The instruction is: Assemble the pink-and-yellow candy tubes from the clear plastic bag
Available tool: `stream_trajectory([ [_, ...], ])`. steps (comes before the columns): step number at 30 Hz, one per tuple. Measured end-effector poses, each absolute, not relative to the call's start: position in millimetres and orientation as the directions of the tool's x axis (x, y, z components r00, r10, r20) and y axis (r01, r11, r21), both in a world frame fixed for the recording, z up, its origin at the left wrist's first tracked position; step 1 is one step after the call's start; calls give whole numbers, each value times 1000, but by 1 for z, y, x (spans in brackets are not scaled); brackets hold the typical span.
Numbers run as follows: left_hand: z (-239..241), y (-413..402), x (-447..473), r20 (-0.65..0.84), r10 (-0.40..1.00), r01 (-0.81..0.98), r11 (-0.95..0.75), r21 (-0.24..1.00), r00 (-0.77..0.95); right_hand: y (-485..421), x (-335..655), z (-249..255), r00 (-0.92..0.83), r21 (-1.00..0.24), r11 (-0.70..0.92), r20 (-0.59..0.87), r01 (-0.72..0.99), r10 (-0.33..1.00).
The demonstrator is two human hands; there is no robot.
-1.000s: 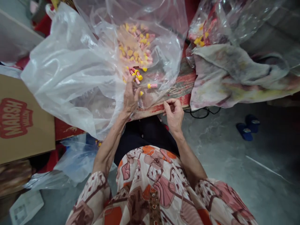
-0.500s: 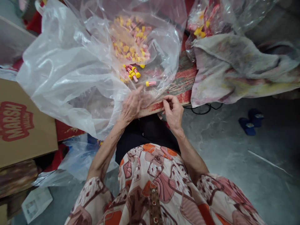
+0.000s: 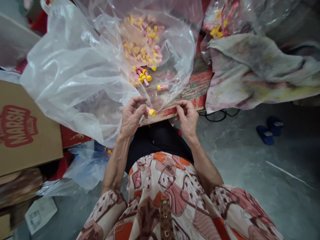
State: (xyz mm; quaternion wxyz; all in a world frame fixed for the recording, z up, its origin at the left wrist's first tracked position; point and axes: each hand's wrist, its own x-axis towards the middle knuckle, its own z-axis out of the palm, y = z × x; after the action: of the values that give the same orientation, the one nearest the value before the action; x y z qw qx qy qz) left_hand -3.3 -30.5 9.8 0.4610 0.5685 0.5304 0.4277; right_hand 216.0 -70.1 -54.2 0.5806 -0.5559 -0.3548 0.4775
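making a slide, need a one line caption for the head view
Left hand holds a yellow-capped pink tube at a worn red table, right hand close by, more tubes lying beyond.

A grey floor (image 3: pixel 232 160) spreads beside a worn, red-painted wooden table (image 3: pixel 198 82).

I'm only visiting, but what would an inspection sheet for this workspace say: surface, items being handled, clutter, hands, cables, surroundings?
Surface: bench with worn, patchy red paint.
Items being handled: one yellow-capped tube in hand; a loose tube on its side beyond; a pile of similar tubes farther back, seen partly through plastic.
Clutter: translucent plastic sheeting at left; stained cloth at right.
Hands: left hand holds the capped tube; right hand has its fingertips together near the bench's edge, contents unclear.
Cables: black cable looped below the cloth.
Surroundings: cardboard box at left; blue slippers on the floor.
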Motion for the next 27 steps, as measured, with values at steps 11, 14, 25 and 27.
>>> stream_trajectory([
  [11, 0, -34, -13, 1, 994, 444, -51, 895, 112, -69, 218, -56, 298, -970, -80, -148, -228, 943],
  [14, -1, -34, -16, 8, 1000, 377, -19, 926, 30, -69, 219, -56, 278, -969, -88, -152, -231, 948],
  [25, 8, -58, 5, -27, 998, 127, 34, 991, -59, -95, 191, -20, 44, -971, -70, -82, -227, 996],
  [27, 8, -61, 9, -26, 998, 153, 34, 988, -49, -97, 183, -19, 14, -957, -102, -110, -273, 994],
])
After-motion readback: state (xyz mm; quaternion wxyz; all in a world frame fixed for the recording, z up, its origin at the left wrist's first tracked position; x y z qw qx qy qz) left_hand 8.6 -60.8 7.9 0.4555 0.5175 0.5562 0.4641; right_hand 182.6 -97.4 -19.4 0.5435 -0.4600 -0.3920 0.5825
